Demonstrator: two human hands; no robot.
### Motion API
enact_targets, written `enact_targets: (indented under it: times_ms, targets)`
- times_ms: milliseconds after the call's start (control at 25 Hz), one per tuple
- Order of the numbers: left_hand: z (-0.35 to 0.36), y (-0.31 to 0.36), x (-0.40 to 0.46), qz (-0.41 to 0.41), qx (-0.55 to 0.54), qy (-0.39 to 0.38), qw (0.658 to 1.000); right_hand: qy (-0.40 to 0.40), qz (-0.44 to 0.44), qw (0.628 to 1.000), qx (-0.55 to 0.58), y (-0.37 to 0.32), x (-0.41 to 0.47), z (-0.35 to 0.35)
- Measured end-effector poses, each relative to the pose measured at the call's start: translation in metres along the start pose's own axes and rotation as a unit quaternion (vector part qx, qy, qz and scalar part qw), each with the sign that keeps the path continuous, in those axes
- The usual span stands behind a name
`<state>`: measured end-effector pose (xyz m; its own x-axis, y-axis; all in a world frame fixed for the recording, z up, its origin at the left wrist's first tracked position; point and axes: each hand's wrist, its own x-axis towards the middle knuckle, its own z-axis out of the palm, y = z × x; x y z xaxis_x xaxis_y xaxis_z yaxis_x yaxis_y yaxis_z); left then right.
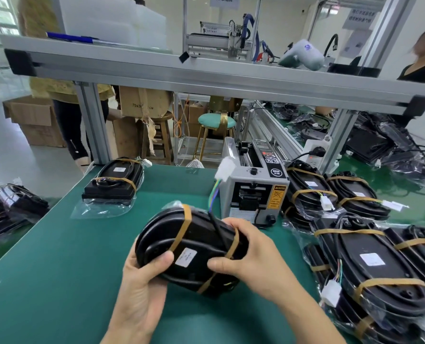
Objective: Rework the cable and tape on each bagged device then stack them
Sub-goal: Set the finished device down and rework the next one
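Note:
I hold a black oval device point(191, 239) in a clear bag above the green table, tilted. Two brown tape bands cross it. Its black cable runs over the top and ends in coloured wires with a white connector point(225, 168) sticking up. My left hand point(144, 276) grips the device's lower left edge, thumb on top. My right hand point(251, 256) grips its right end, thumb near the white label. A taped, bagged device point(114, 184) lies at the table's far left.
A grey tape dispenser machine point(253, 192) stands just behind the held device. Several taped, bagged devices point(370, 264) are piled at the right, more point(10, 209) off the left edge. An aluminium frame shelf point(206, 75) spans overhead. People stand at far left and far right.

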<state>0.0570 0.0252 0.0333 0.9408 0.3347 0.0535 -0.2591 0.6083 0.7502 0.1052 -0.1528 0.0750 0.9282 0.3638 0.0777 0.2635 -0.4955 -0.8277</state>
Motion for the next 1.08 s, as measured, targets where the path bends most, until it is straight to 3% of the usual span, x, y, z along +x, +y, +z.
enact_targets:
  times_ms: [40, 120, 200, 280, 320, 440, 560, 600, 680, 800, 840, 960, 1080]
  targets:
    - [-0.003, -0.001, -0.002, -0.022, 0.027, 0.002, 0.999, 0.014, -0.015, 0.999, -0.039, -0.002, 0.005, -0.003]
    - [-0.009, 0.009, -0.007, 0.018, 0.202, 0.045, 0.978, 0.05, -0.067, 0.98, -0.18, -0.003, 0.014, -0.008]
    - [-0.006, 0.029, -0.013, 0.179, 0.392, 0.12, 0.895, 0.077, -0.112, 0.946, -0.293, -0.003, 0.019, -0.006]
    - [0.004, 0.045, -0.016, 0.361, 0.482, 0.069, 0.796, 0.07, -0.119, 0.945, -0.297, -0.006, 0.022, 0.004]
    - [0.012, 0.047, -0.016, 0.387, 0.509, 0.018, 0.769, 0.064, -0.124, 0.947, -0.29, -0.007, 0.022, 0.008]
    - [0.035, 0.047, -0.007, 0.276, 0.613, -0.032, 0.739, 0.061, -0.13, 0.946, -0.291, -0.002, 0.017, 0.012]
    - [0.024, 0.047, -0.002, 0.224, 0.726, 0.017, 0.65, 0.028, -0.118, 0.951, -0.285, -0.003, 0.014, 0.006]
    - [0.018, 0.049, -0.001, 0.217, 0.731, 0.031, 0.646, 0.019, -0.111, 0.953, -0.283, -0.005, 0.015, 0.004]
    - [0.012, 0.052, 0.0, 0.175, 0.714, 0.03, 0.677, 0.019, -0.095, 0.954, -0.285, -0.01, 0.019, 0.001]
    - [0.012, 0.056, 0.006, 0.089, 0.578, 0.035, 0.81, 0.038, -0.124, 0.95, -0.285, -0.02, 0.025, 0.006]
    - [0.011, 0.054, 0.006, 0.067, 0.535, 0.047, 0.841, 0.036, -0.144, 0.954, -0.262, -0.024, 0.027, 0.009]
    - [0.009, 0.047, 0.006, 0.088, 0.505, 0.085, 0.854, 0.003, -0.161, 0.973, -0.165, -0.034, 0.036, 0.015]
    - [0.011, 0.039, 0.004, 0.138, 0.523, 0.094, 0.836, -0.005, -0.162, 0.978, -0.133, -0.035, 0.04, 0.016]
